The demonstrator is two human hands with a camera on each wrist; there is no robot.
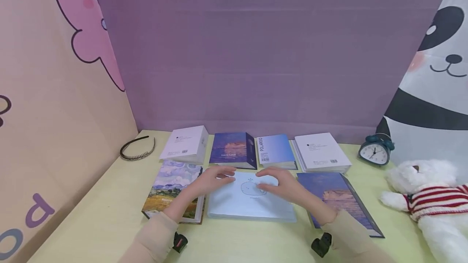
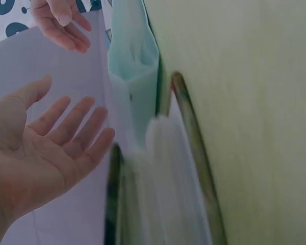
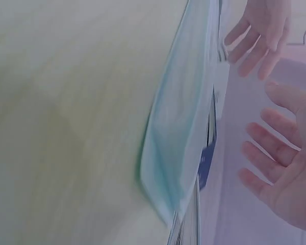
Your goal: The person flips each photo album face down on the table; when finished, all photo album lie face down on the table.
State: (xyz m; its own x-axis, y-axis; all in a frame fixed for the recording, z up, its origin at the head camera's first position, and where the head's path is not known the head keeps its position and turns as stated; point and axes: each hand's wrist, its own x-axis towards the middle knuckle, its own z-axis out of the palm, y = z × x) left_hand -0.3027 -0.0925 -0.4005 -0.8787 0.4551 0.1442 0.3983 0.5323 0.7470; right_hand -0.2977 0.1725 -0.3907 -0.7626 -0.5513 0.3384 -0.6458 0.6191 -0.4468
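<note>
A light blue plastic folder [image 1: 252, 208] with a whale drawing lies flat at the middle of the table. Over its left part hovers my left hand [image 1: 215, 180], fingers relaxed and holding nothing. My right hand [image 1: 280, 184] is over its right part, fingers loosely bent and apart. Both palms face each other across the whale; the left wrist view shows the left palm [image 2: 56, 148] bare, and the right wrist view shows the right palm [image 3: 290, 173] bare. Beside the folder on the left lies a landscape-painted photo album [image 1: 162, 192], partly behind my left forearm. At the right, a purple sunset album [image 1: 340, 200] lies partly under my right forearm.
Along the back lie a white album [image 1: 186, 143], a sunset photo album [image 1: 230, 147], a blue Polaroid album [image 1: 278, 149] and another white album [image 1: 321, 153]. A black headband [image 1: 137, 158] is at the back left. An alarm clock [image 1: 373, 153] and a white teddy bear [image 1: 438, 200] stand at the right.
</note>
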